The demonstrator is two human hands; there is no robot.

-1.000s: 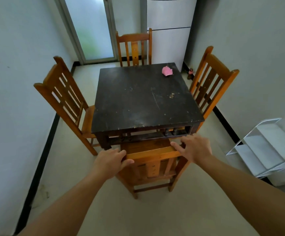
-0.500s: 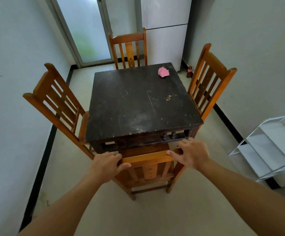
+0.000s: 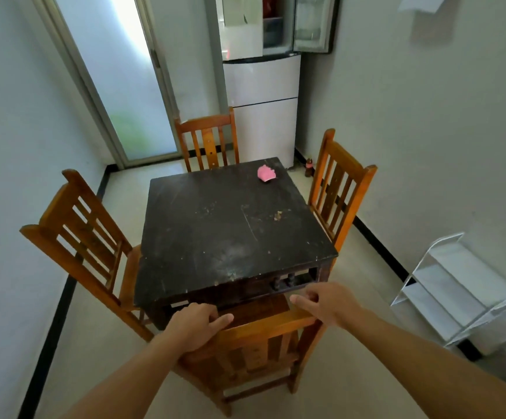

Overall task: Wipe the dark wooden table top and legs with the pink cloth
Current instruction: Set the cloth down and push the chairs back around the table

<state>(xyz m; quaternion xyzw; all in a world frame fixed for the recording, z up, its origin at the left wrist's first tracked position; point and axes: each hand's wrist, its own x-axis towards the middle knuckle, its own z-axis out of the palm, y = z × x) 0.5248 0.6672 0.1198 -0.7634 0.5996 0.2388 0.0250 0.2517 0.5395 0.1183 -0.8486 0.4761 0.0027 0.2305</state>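
Observation:
The dark wooden table (image 3: 215, 231) stands in the middle of the room, its top scuffed and dusty. A crumpled pink cloth (image 3: 266, 173) lies near its far right corner. A light wooden chair (image 3: 254, 343) is tucked under the near side. My left hand (image 3: 194, 325) grips the left end of that chair's top rail. My right hand (image 3: 325, 303) holds the right end of the same rail. Both hands are far from the cloth.
Three more wooden chairs surround the table: left (image 3: 85, 240), far (image 3: 207, 140), right (image 3: 340, 182). A white fridge (image 3: 263, 95) stands behind, next to a frosted glass door (image 3: 124, 86). A white wire rack (image 3: 457, 285) stands by the right wall. A small bottle (image 3: 308, 167) sits on the floor.
The view has tilted upward, showing more of the fridge and wall. The near chair sits slightly further out from the table, with both hands still on its top rail.

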